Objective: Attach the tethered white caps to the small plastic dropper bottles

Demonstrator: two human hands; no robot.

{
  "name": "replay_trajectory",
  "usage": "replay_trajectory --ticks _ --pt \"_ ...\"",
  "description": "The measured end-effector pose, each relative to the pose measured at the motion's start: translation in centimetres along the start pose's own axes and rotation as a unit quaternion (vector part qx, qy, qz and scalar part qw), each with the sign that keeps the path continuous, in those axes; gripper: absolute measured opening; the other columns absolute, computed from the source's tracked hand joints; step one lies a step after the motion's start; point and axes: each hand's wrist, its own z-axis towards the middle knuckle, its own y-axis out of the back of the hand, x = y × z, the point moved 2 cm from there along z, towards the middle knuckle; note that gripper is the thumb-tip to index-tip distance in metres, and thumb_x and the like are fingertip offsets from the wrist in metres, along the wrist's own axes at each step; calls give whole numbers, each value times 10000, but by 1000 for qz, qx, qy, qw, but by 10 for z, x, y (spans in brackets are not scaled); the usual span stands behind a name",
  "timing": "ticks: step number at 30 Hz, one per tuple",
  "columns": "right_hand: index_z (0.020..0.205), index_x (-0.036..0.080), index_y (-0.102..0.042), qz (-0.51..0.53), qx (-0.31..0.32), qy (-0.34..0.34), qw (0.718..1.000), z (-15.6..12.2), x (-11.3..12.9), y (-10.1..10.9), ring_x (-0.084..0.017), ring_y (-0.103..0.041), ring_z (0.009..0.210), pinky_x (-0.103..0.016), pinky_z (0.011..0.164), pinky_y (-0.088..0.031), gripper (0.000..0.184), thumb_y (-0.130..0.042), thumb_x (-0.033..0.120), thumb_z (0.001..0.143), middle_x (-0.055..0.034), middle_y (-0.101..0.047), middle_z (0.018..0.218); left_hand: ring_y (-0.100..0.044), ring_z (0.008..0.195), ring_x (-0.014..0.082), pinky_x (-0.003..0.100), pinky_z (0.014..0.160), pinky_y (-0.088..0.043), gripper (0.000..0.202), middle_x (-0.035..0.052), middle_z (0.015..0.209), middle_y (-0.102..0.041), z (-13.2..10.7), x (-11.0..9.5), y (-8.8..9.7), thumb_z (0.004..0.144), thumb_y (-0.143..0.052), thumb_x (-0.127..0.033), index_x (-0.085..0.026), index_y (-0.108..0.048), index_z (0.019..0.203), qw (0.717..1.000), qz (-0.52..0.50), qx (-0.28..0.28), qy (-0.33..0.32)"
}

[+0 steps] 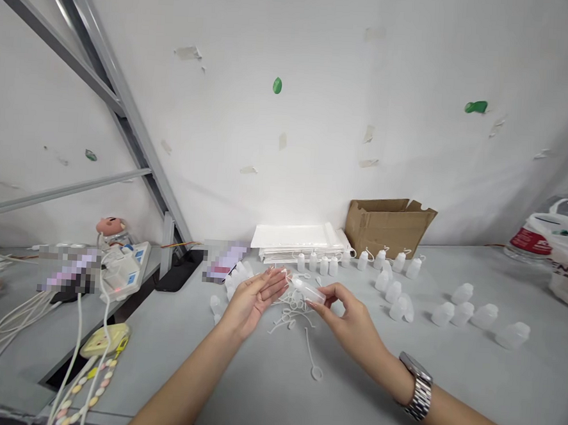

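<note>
Translucent plastic bottle (308, 290) pinched in your right hand (349, 319), left hand (254, 297) open beside it; fitting a cap appears next.

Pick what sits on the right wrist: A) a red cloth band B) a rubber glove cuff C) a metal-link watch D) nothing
C: a silver metal-link watch wraps the wrist behind the right hand, which pinches a small clear bottle held between it and the left hand.
</note>
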Motion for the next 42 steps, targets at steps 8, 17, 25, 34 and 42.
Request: replay_trajectory --ticks 8,17,25,34,42 --pt "835 196 -560 -67 3 42 997 -3 0 -4 -189 -560 740 -327 706 -444 191 -534 378 786 -23 -602 728 -638 878 172 256 798 -506 147 112 991 -677 -4 -1 -3 746 -604 -175 -111 -663 866 1000 15 -11 -1" --pt "868 200 -553 -99 7 100 990 -6 -3 -7 -188 -557 754 -337 727 -447 142 -552 319 791 -19 -600 734 -644 750 127 206 704 -506 128 54 779 -702 -1 1 2 708 -651 -203 -135 -680 813 999 28 -21 -2" --pt "867 192 -550 -99 -13 109 989 -7 1 -5 -185 -549 740 -337 719 -440 132 -538 308 805 -19 -591 721 -622 753 105 195 704 -494 116 44 846 -677 -1 4 2 699 -658 -177 -140 -677 808 999 -5 -2 44" --pt "837 196 -550 -100 -18 99 990 -8 1 -5 -187 -539 746 -337 713 -442 121 -536 312 805 -22 -588 720 -632 744 113 206 706 -493 105 51 815 -688 -1 8 1 722 -621 -135 -133 -671 815 997 -22 15 76" --pt "850 194 -549 -108 -15 111 988 -7 2 -4 -183 -540 732 -333 707 -434 129 -530 316 811 -19 -588 714 -627 732 105 204 704 -490 93 44 828 -686 0 7 0 706 -645 -156 -142 -672 794 997 -23 9 74"
